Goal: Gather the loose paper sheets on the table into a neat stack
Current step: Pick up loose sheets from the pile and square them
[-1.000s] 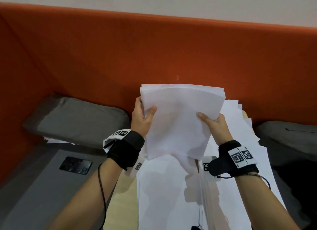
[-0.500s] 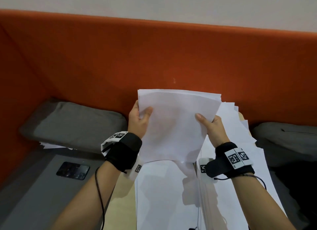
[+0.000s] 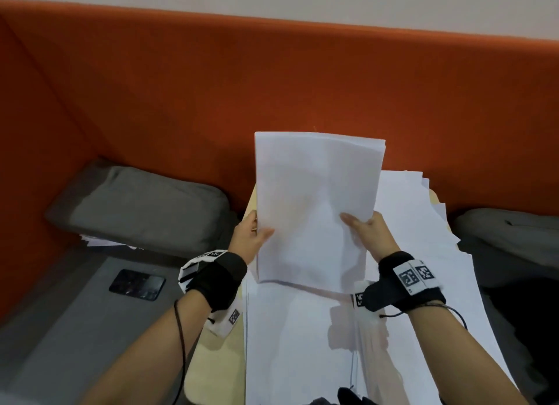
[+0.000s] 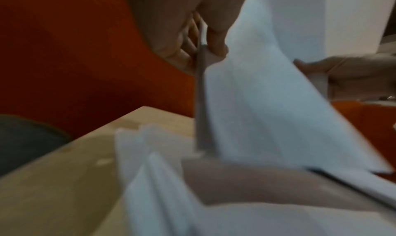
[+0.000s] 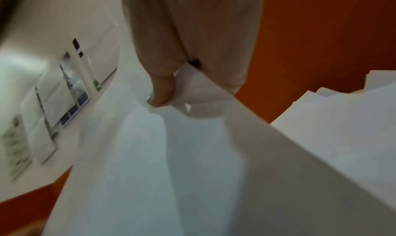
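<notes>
Hands (image 3: 251, 235) hold sheets (image 3: 314, 205) above table (image 3: 217, 365).

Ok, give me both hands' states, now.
Left hand: grips the upright sheaf of paper by its left edge.
Right hand: grips its right edge.

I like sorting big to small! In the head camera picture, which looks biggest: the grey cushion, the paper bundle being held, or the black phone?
1. Grey cushion and held paper bundle: too alike to rank.
2. Black phone, smallest.
</notes>
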A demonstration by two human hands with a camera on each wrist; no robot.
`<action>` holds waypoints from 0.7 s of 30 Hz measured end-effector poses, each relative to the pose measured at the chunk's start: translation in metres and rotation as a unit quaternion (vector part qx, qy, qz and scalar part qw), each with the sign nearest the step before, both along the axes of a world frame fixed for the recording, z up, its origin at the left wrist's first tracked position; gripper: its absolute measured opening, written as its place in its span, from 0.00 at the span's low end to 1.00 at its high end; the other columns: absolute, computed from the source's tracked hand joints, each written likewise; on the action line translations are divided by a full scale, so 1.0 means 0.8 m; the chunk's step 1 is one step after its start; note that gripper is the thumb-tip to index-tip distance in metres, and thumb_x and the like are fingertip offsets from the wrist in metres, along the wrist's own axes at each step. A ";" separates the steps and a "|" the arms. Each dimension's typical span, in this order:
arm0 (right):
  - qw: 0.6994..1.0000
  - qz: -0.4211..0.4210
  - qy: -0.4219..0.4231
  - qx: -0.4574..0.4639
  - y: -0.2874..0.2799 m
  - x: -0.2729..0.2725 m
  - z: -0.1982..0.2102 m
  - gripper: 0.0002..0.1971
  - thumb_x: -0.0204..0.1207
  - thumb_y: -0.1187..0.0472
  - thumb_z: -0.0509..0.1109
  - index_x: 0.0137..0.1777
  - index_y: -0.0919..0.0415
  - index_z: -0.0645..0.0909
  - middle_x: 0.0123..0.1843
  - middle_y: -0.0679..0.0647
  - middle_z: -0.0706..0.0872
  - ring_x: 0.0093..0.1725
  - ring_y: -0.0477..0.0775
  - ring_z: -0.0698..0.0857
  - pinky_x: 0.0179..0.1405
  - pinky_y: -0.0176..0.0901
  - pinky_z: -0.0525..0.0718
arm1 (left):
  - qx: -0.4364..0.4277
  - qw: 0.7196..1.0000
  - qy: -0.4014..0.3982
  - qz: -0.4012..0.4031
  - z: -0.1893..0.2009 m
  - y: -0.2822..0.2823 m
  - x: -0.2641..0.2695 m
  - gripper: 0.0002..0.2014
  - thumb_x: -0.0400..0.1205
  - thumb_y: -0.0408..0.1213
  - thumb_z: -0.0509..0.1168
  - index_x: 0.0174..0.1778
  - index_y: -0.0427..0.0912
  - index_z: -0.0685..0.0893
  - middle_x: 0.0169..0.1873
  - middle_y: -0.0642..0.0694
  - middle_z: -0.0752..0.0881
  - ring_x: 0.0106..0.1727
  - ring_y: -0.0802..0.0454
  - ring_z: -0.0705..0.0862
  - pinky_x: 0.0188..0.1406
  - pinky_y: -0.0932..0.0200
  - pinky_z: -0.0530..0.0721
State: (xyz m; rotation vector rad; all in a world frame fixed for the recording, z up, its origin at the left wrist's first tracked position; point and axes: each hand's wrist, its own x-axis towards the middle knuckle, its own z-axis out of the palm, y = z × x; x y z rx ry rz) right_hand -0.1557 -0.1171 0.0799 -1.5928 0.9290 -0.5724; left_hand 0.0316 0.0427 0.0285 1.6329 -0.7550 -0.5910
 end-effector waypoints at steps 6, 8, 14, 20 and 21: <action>0.992 -0.012 0.113 0.060 -0.032 -0.034 -0.045 0.19 0.78 0.58 0.69 0.64 0.71 0.78 0.47 0.59 0.85 0.44 0.57 0.83 0.40 0.43 0.78 | 0.139 0.980 0.066 0.127 -0.053 0.043 0.012 0.09 0.81 0.21 0.57 0.46 0.35 0.81 0.38 0.39 0.82 0.32 0.49 0.78 0.32 0.56 0.79; 0.981 0.006 0.183 0.069 -0.026 -0.045 -0.079 0.21 0.78 0.58 0.69 0.65 0.72 0.77 0.53 0.63 0.84 0.50 0.61 0.82 0.48 0.45 0.78 | 0.195 0.974 0.038 0.105 -0.066 0.047 0.010 0.09 0.80 0.22 0.60 0.51 0.30 0.83 0.42 0.34 0.84 0.36 0.46 0.79 0.44 0.52 0.83; 0.965 0.034 0.251 0.073 0.000 -0.055 -0.126 0.19 0.77 0.61 0.69 0.63 0.73 0.77 0.51 0.64 0.82 0.50 0.61 0.79 0.50 0.47 0.74 | 0.261 0.962 0.021 0.075 -0.066 0.041 -0.001 0.20 0.77 0.28 0.69 0.65 0.34 0.78 0.51 0.38 0.83 0.49 0.44 0.82 0.56 0.56 0.81; 0.966 0.032 0.246 0.078 -0.002 -0.058 -0.131 0.17 0.78 0.60 0.69 0.61 0.70 0.78 0.51 0.63 0.82 0.50 0.61 0.80 0.50 0.46 0.74 | 0.255 0.963 0.009 0.084 -0.058 0.043 -0.012 0.20 0.75 0.28 0.71 0.62 0.34 0.77 0.40 0.43 0.83 0.43 0.45 0.82 0.52 0.52 0.84; 0.966 0.032 0.244 0.081 -0.003 -0.059 -0.131 0.16 0.78 0.60 0.69 0.60 0.70 0.78 0.50 0.63 0.82 0.49 0.60 0.80 0.49 0.46 0.74 | 0.245 0.966 0.014 0.081 -0.056 0.043 -0.015 0.19 0.75 0.28 0.71 0.61 0.35 0.77 0.40 0.43 0.83 0.43 0.46 0.83 0.49 0.54 0.84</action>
